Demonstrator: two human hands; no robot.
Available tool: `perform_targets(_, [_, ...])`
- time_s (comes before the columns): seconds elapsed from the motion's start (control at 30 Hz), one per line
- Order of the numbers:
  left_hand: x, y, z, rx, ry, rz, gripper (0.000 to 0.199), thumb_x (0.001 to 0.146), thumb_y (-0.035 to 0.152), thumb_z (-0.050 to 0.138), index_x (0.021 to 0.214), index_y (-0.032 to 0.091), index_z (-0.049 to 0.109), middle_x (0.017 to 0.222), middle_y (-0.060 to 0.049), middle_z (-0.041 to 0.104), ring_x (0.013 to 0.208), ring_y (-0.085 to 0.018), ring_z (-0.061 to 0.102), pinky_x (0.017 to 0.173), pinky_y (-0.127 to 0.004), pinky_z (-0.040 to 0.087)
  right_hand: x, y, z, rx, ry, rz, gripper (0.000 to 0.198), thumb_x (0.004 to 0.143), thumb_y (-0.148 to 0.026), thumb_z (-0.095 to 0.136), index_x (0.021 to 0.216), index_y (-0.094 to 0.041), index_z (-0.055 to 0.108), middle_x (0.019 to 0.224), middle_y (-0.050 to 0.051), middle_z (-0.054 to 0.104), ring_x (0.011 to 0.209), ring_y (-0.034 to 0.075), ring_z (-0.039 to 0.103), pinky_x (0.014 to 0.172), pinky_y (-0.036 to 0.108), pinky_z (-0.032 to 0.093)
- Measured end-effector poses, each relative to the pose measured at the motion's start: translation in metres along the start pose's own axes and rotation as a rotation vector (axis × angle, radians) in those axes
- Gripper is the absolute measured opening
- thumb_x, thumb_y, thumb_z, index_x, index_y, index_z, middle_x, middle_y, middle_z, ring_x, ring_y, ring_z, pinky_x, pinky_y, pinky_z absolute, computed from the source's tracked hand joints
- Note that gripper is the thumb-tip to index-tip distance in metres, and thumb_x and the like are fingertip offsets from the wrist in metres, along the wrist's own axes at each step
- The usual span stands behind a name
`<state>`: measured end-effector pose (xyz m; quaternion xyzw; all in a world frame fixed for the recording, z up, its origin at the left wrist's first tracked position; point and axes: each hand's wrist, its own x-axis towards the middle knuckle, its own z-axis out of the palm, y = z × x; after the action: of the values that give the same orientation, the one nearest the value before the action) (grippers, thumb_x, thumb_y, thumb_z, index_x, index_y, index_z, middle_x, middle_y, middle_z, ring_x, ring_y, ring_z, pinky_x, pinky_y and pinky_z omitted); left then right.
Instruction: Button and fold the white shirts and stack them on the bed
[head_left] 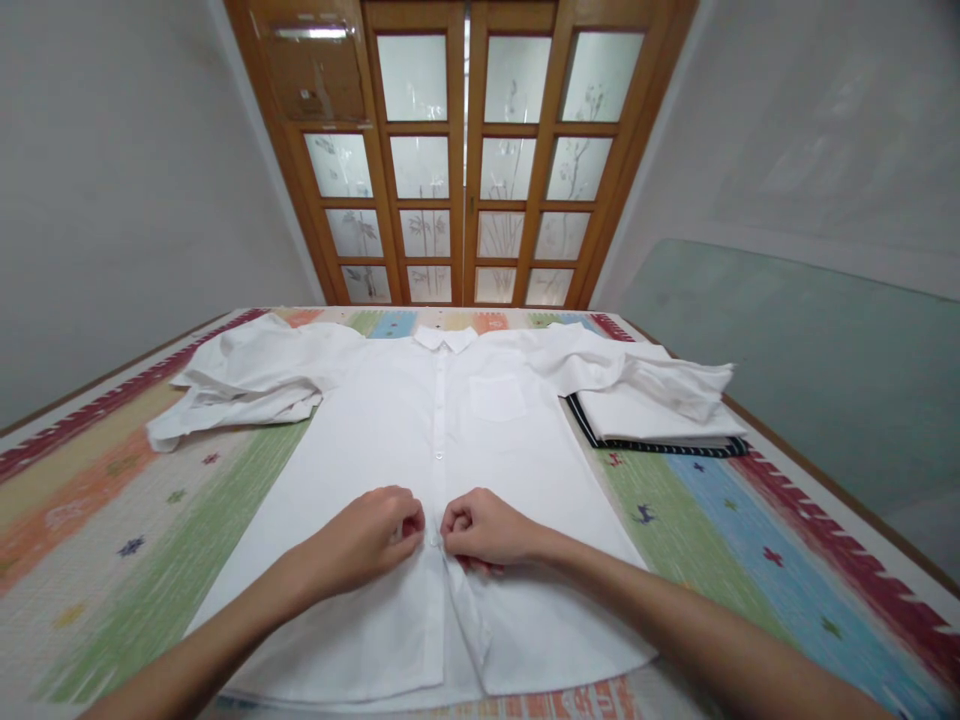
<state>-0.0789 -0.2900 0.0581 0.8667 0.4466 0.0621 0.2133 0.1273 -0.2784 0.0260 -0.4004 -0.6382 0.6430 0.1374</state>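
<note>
A white collared shirt lies spread front side up, its collar at the far end and its hem towards me. Buttons run down the middle placket, and the two front edges part below my hands. My left hand pinches the placket edge from the left, fingers curled. Close by on the right, my right hand pinches the other front edge, a small gap between the two hands. A button shows faintly between the fingertips. The shirt's left-side sleeve lies bunched, and the right-side sleeve rests on a folded stack.
Under the shirt is a striped, patterned cloth covering the table. Folded white and black-striped fabric sits at the right under the sleeve. Wooden glass-paned doors stand beyond the far edge. A greenish panel leans against the right wall.
</note>
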Motion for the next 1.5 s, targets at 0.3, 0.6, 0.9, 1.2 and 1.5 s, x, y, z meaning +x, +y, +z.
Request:
perform_targets(0.3, [-0.004, 0.009, 0.024, -0.053, 0.055, -0.021, 0.015, 0.081, 0.021, 0.051, 0.084, 0.020, 0.066, 0.081, -0.004, 0.065, 0.072, -0.018, 0.059, 0.068, -0.028, 0.042, 0.005, 0.013, -0.003, 0.020, -0.041, -0.005, 0.009, 0.066, -0.015, 0.049, 0.073, -0.018, 0.053, 0.041, -0.009, 0.053, 0.029, 0.007, 0.044, 0.031, 0.014, 0.031])
perform_targets(0.6, [0.003, 0.010, 0.020, -0.227, 0.000, -0.107, 0.015, 0.079, 0.023, 0.049, 0.081, 0.018, 0.062, 0.073, -0.001, 0.063, 0.066, -0.015, 0.056, 0.063, -0.025, 0.040, 0.005, 0.015, -0.002, 0.053, -0.053, -0.036, 0.010, 0.066, -0.015, 0.048, 0.074, -0.019, 0.051, 0.039, -0.010, 0.053, 0.028, 0.007, 0.042, 0.031, 0.015, 0.030])
perform_targets(0.9, [0.002, 0.010, 0.022, -0.466, -0.006, -0.233, 0.015, 0.079, 0.028, 0.051, 0.082, 0.018, 0.061, 0.059, 0.002, 0.061, 0.053, -0.014, 0.059, 0.057, -0.024, 0.042, 0.004, 0.011, -0.005, 0.102, -0.032, 0.008, 0.012, 0.067, -0.014, 0.051, 0.077, -0.017, 0.056, 0.040, -0.010, 0.053, 0.030, 0.006, 0.042, 0.034, 0.015, 0.031])
perform_targets(1.2, [0.006, 0.000, 0.023, -0.807, -0.063, -0.290, 0.019, 0.071, 0.032, 0.060, 0.083, 0.018, 0.054, 0.052, 0.005, 0.058, 0.047, -0.012, 0.056, 0.048, -0.023, 0.041, 0.004, 0.015, -0.004, 0.121, -0.011, -0.004, 0.013, 0.067, -0.016, 0.051, 0.080, -0.016, 0.057, 0.041, -0.010, 0.054, 0.029, 0.005, 0.041, 0.034, 0.015, 0.030])
perform_targets(1.5, [0.009, -0.007, 0.022, -0.897, -0.109, -0.320, 0.029, 0.068, 0.037, 0.070, 0.080, 0.018, 0.052, 0.050, 0.009, 0.049, 0.041, -0.007, 0.043, 0.039, -0.018, 0.032, 0.006, 0.018, -0.003, 0.129, 0.016, -0.020, 0.016, 0.066, -0.014, 0.049, 0.080, -0.017, 0.057, 0.040, -0.010, 0.053, 0.029, 0.006, 0.042, 0.034, 0.015, 0.031])
